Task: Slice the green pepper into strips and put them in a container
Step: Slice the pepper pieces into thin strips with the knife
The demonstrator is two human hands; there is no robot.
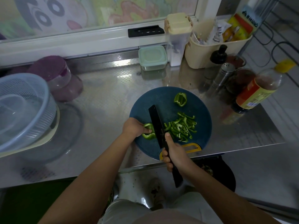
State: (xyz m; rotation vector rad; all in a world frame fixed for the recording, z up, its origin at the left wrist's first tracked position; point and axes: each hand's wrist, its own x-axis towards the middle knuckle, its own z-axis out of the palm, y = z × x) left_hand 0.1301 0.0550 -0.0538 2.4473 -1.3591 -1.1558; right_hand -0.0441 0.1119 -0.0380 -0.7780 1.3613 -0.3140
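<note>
Left hand (134, 127) pins green pepper piece (148, 132) on blue cutting board (161, 97), right hand (174, 153) grips black knife (156, 123), strips (182, 127) piled just beside; pepper likely light, crisp, slick-skinned, so hold it flat near the blade.

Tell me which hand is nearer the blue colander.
Left. The left hand holds the pepper piece at the cutting board edge facing the colander; the right hand grips the knife farther right.
</note>
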